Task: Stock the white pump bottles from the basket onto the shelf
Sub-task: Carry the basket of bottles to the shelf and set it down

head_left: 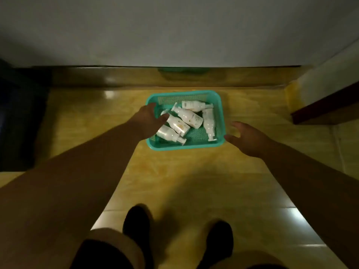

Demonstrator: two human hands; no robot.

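Observation:
A teal mesh basket (221, 113) sits on the yellow tiled floor and holds several white pump bottles (189, 116) lying on their sides. My left hand (148, 119) reaches over the basket's left rim, fingers spread, thumb touching one bottle (177, 124); it grips nothing. Just outside the basket's right front corner, my right hand (246, 137) hovers with its fingers apart and empty. No shelf shows in this view.
A grey wall (174, 32) with a dark skirting strip rises behind the basket. A dark object (17, 113) stands at the left, and a brown-edged door or panel (326, 105) at the right. My two dark shoes (138, 226) are at the bottom.

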